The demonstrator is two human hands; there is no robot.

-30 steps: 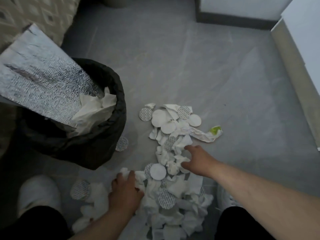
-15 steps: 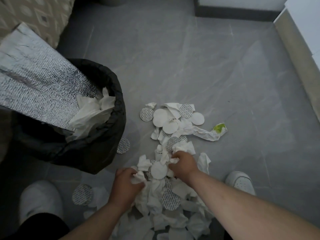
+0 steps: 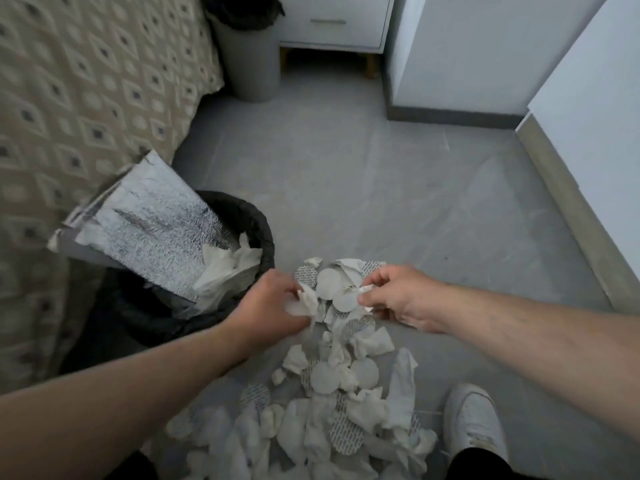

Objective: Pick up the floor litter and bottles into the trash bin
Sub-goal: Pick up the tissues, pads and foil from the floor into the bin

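A pile of white crumpled paper scraps and round discs [image 3: 332,403] covers the grey floor in front of me. My left hand [image 3: 268,306] grips a wad of white paper scraps [image 3: 306,301], raised above the pile beside the trash bin. My right hand [image 3: 394,296] pinches small white paper pieces [image 3: 365,291] between thumb and fingers, also lifted above the pile. The black-lined trash bin [image 3: 256,223] stands at the left, holding a silver foil bag [image 3: 149,230] and white tissue [image 3: 228,265]. No bottle is in sight.
A bed with a patterned cover [image 3: 86,98] runs along the left. A second grey bin [image 3: 249,53] and a white nightstand [image 3: 332,22] stand at the back. White walls close the right side. My white shoe [image 3: 474,424] is at the lower right.
Both hands have closed on paper scraps and risen off the pile towards the bin. The camera has tilted up, so more of the room shows.
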